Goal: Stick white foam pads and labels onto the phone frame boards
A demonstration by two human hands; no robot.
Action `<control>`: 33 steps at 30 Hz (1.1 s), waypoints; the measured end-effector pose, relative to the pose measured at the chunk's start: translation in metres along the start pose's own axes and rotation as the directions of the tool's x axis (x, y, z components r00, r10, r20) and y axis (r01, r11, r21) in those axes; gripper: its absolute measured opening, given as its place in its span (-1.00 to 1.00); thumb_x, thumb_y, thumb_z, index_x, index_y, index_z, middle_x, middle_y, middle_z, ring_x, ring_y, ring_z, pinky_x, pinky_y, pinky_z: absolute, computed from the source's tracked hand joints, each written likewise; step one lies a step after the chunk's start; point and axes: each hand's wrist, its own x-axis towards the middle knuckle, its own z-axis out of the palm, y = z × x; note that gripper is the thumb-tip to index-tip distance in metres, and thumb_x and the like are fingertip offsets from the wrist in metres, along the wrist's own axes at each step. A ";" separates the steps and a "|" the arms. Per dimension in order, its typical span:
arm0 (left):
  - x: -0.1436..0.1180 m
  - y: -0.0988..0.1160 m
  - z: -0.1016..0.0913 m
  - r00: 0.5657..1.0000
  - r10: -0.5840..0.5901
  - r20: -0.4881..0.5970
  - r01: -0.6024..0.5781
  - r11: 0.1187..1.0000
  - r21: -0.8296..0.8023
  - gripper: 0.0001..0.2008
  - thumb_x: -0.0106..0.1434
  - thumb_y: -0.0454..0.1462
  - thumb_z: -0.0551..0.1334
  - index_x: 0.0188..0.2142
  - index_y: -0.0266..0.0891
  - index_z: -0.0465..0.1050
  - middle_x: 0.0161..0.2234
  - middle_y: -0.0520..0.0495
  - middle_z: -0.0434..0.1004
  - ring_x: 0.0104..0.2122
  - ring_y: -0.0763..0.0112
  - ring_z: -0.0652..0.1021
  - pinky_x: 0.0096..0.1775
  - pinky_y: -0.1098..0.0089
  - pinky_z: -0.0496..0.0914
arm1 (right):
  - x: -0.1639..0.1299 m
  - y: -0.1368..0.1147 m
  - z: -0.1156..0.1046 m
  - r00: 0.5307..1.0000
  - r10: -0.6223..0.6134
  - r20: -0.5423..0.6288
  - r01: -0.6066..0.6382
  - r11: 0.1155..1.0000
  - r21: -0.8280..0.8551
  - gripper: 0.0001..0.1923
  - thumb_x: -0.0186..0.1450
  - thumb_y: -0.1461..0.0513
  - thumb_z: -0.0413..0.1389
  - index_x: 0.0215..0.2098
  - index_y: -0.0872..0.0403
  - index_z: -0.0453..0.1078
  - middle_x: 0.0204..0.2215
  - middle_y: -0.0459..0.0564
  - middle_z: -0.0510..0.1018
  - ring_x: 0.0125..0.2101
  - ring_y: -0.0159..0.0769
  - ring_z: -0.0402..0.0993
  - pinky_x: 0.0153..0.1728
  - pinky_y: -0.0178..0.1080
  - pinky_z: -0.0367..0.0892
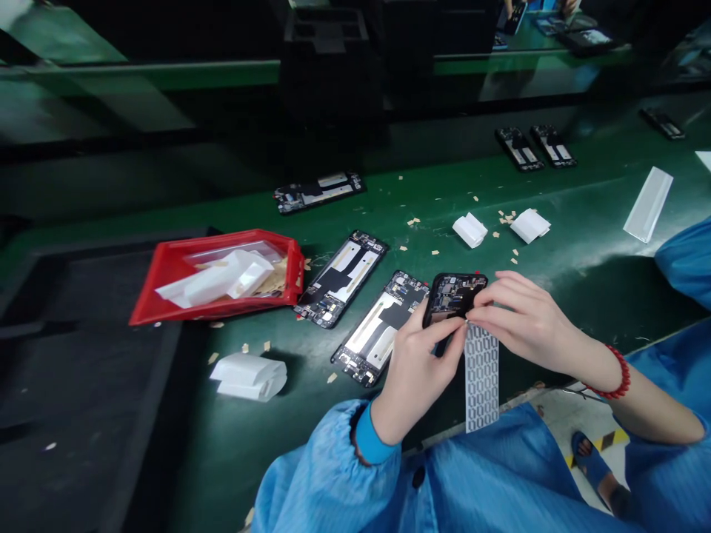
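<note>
Black phone frame [447,290], lower part hidden by left hand [419,355]

My left hand [425,359] hides the lower part of the phone [452,296] I hold and a corner of the second phone [366,333] lying beside it, while the fingers of my right hand [525,322] cover the top of the sticker sheet [482,381]. What sits between my fingertips is too small to tell. The picture's edges cut off the black mat [83,400] at left, a blue sleeve [686,263] at right, and a blurred co-worker's hand [569,7] at the top.
</note>
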 end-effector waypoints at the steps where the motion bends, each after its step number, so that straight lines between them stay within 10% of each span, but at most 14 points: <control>1: 0.000 0.000 0.000 1.000 -0.002 -0.002 0.002 1.000 0.005 -0.85 0.28 -0.37 0.27 -0.30 -0.22 0.67 -0.25 -0.17 0.64 -0.30 0.29 0.66 -0.25 0.33 0.57 | 0.000 -0.001 0.000 1.000 -0.024 -0.002 0.023 0.999 -0.041 -0.82 0.43 0.38 0.05 -0.22 0.13 0.50 -0.30 0.04 0.61 -0.30 -0.28 0.49 0.03 0.00 0.42; 13: 0.002 -0.004 -0.003 0.985 -0.168 0.041 0.167 0.986 0.029 -0.85 0.24 -0.38 0.29 -0.35 -0.23 0.69 -0.36 -0.15 0.68 -0.34 0.21 0.65 -0.26 0.26 0.54 | -0.002 0.004 0.012 0.968 -0.244 -0.060 0.227 0.951 -0.212 -0.75 0.44 0.39 0.02 -0.26 0.04 0.50 -0.31 -0.06 0.68 -0.33 -0.30 0.54 0.10 0.09 0.41; 26: 0.005 -0.009 -0.001 0.967 -0.250 0.049 0.249 0.968 0.030 -0.83 0.22 -0.40 0.28 -0.39 -0.17 0.66 -0.39 -0.07 0.71 -0.28 0.20 0.64 -0.24 0.27 0.53 | -0.005 0.010 0.013 0.998 -0.005 -0.066 0.011 0.995 0.095 -0.91 0.35 0.35 0.14 -0.24 0.03 0.41 -0.35 -0.09 0.60 -0.37 -0.36 0.52 0.09 -0.04 0.38; 33: 0.003 -0.007 -0.001 0.969 -0.241 0.055 0.240 0.970 0.022 -0.84 0.23 -0.38 0.29 -0.36 -0.18 0.69 -0.35 -0.10 0.71 -0.27 0.17 0.65 -0.20 0.23 0.54 | 0.002 0.014 0.023 0.995 -0.078 -0.057 0.075 0.996 -0.041 -0.93 0.40 0.30 0.14 -0.21 0.09 0.48 -0.30 0.00 0.64 -0.30 -0.28 0.53 0.02 0.00 0.41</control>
